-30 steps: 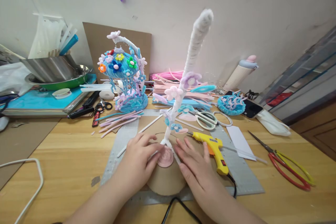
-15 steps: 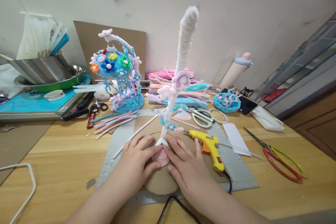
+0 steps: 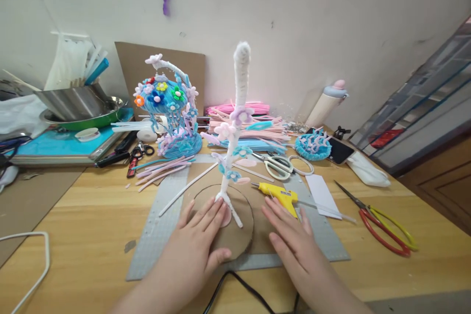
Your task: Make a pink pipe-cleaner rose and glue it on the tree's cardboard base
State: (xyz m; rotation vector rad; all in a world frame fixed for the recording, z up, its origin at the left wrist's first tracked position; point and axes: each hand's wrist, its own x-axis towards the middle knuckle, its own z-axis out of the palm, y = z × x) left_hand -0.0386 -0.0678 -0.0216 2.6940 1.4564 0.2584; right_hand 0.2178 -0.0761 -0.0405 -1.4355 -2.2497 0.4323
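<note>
A white fuzzy stem (image 3: 242, 78) with pastel flowers and leaves stands upright on a round cardboard base (image 3: 239, 243). Two short white legs of the stem spread over the base, one showing at the front right. My left hand (image 3: 200, 235) lies flat with fingers extended, its fingertips at the stem's foot and partly over a pink disc (image 3: 225, 217). My right hand (image 3: 294, 235) is apart from the stem, fingers stretched out, over the cardboard sheet beside the yellow glue gun (image 3: 277, 194), covering the gun's handle.
Red and yellow handled scissors (image 3: 384, 230) lie at right, near a white card (image 3: 324, 196). Behind are white-handled scissors (image 3: 278, 168), bundles of pipe cleaners (image 3: 253, 132) and a blue flowered lamp-like craft (image 3: 165, 103). A black cable (image 3: 235, 277) loops in front.
My right hand has left the stem's foot and moved right, toward the glue gun. My left hand stays at the base. The stem appears more upright, and the view has shifted slightly.
</note>
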